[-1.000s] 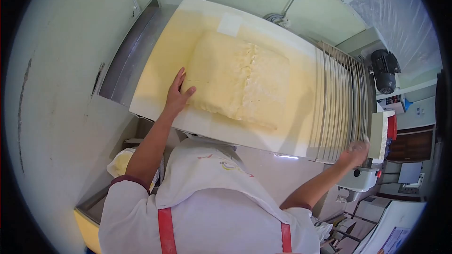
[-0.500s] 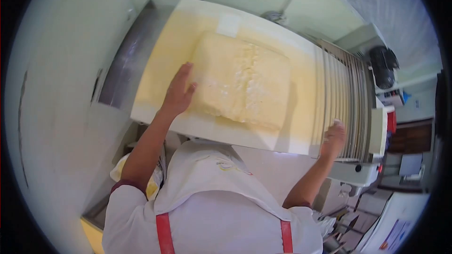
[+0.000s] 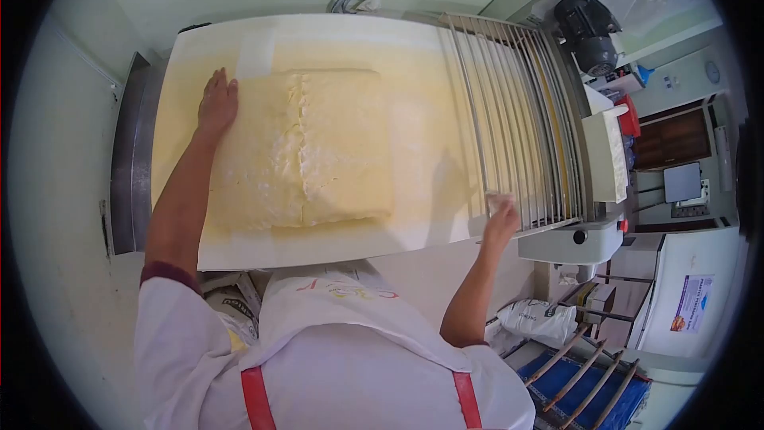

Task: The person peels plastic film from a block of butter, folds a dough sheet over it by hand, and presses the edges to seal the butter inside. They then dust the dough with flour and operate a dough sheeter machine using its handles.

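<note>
Though dusted white in patches, found dough slab [image 3: 346, 151] whole, lying flat on pale-topped desk [image 3: 418, 123], with rough seam [image 3: 301, 139] running across from far edge to near edge. Noted hands well apart. Saw left hand [image 3: 216, 103] laid along slab's left edge, unclenched, fingers straight and side by side. Saw right hand [image 3: 501, 216] at near left corner of metal bar guard [image 3: 470, 111], fingers curled; cannot tell, with fingertips this unclear, if clamped on the bar or merely touching. Logged black motor [image 3: 587, 36] beyond guard, at far right. Checked writing: coloured lettering across white apron [image 3: 318, 309], too distorted to read; dark print on white bag [image 3: 545, 320] at lower right, illegible; poster [image 3: 692, 303] with purple band on white panel, text too small to make out. Recorded also wooden poles [image 3: 585, 383] above blue sheet [image 3: 549, 364].
</note>
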A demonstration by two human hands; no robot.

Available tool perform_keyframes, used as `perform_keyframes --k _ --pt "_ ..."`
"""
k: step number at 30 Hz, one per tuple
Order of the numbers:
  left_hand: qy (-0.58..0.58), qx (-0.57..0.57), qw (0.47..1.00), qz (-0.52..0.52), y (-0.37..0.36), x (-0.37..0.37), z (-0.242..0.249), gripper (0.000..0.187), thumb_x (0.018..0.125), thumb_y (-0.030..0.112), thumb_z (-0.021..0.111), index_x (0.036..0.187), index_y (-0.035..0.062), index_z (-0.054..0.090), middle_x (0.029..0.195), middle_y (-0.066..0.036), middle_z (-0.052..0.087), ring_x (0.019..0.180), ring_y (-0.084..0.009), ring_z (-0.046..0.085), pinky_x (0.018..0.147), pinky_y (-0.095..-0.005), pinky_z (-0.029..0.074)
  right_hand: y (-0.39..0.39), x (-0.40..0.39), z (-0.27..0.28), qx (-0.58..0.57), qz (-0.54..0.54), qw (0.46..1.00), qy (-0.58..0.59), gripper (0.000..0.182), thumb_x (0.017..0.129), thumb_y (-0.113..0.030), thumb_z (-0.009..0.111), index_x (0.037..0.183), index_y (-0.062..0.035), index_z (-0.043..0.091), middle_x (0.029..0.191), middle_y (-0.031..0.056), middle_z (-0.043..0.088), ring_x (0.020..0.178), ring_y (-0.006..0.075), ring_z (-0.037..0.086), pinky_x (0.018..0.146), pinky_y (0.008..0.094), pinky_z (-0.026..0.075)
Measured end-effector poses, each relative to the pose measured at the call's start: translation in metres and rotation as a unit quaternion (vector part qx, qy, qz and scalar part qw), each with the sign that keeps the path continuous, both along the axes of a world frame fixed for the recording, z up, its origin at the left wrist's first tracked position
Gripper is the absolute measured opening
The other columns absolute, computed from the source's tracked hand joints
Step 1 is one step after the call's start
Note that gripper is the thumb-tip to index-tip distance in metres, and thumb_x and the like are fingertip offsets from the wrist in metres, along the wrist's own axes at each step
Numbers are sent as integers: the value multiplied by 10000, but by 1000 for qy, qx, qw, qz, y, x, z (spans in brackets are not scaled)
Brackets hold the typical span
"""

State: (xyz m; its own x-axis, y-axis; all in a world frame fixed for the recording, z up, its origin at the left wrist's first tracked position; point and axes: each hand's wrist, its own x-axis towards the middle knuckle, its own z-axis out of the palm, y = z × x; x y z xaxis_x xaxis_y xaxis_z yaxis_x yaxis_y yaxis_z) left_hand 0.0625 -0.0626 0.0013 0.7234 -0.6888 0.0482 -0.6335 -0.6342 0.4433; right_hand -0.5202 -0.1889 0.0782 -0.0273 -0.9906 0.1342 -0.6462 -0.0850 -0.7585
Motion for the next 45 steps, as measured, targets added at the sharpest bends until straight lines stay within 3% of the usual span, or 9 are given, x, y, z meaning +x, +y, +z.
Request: perform_keyframes --k 7,11,16,19,23,30,33,39,45 --pt "225 -149 953 140 40 6 3 605 934 378 555 1319 -80 458 1227 -232 590 1109 -290 593 943 -372 455 -96 169 -47 65 286 956 16 564 945 -312 579 1381 12 427 1339 238 524 1254 321 518 999 366 438" --pt "451 -97 866 193 22 36 30 494 850 387 694 1026 -68 617 893 -105 661 733 -186 618 635 -342 493 -118 280 -52 259 197 945 -15 568 904 -358 645 1299 28 512 1238 202 591 1098 257 589 929 364 461" --pt "587 -135 775 189 13 24 69 478 815 319 757 1075 -60 625 995 -132 673 891 -190 656 762 -309 527 -145 289 -18 508 234 818 -136 494 819 -345 738 1114 37 636 990 132 661 979 236 620 840 365 497" --pt "515 -205 826 102 20 13 63 518 803 241 771 1185 -47 572 1097 -151 653 1001 -227 648 842 -336 528 -134 285 -28 360 343 856 -144 503 819 -298 735 1158 51 606 1023 125 655 1004 211 612 854 342 494" --pt "554 -230 790 124 20 2 59 593 805 171 752 1297 -23 482 1181 -142 615 1055 -248 624 866 -363 526 -120 293 -20 437 287 825 -214 567 808 -201 726 1273 54 527 1126 150 631 1061 219 595 913 364 482" --pt "682 -207 695 100 3 23 50 619 743 123 765 1287 -12 504 1160 -130 622 1045 -244 622 907 -361 508 -72 330 -10 495 381 748 -223 796 890 -507 585 1438 9 328 1430 182 424 1300 297 438 1075 426 364" --pt "613 -184 766 61 -39 8 84 545 718 111 774 1205 -26 573 1085 -107 651 996 -227 635 885 -342 505 -49 309 -20 503 378 717 -299 819 887 -530 573 1449 6 312 1444 179 407 1318 297 415 1092 421 332" --pt "412 -25 884 -219 -214 -37 150 386 655 128 797 999 9 668 912 -86 688 841 -184 633 773 -328 488 -26 262 -21 495 342 671 -433 866 881 -576 549 1470 -1 279 1474 174 375 1354 295 368 1124 411 269" --pt "345 -114 822 -439 -295 -116 151 448 768 167 755 1171 35 611 1143 -90 642 1075 -166 586 943 -354 452 -86 146 4 390 259 622 -627 913 875 -622 525 1491 -8 247 1503 168 342 1390 294 322 1157 401 205"
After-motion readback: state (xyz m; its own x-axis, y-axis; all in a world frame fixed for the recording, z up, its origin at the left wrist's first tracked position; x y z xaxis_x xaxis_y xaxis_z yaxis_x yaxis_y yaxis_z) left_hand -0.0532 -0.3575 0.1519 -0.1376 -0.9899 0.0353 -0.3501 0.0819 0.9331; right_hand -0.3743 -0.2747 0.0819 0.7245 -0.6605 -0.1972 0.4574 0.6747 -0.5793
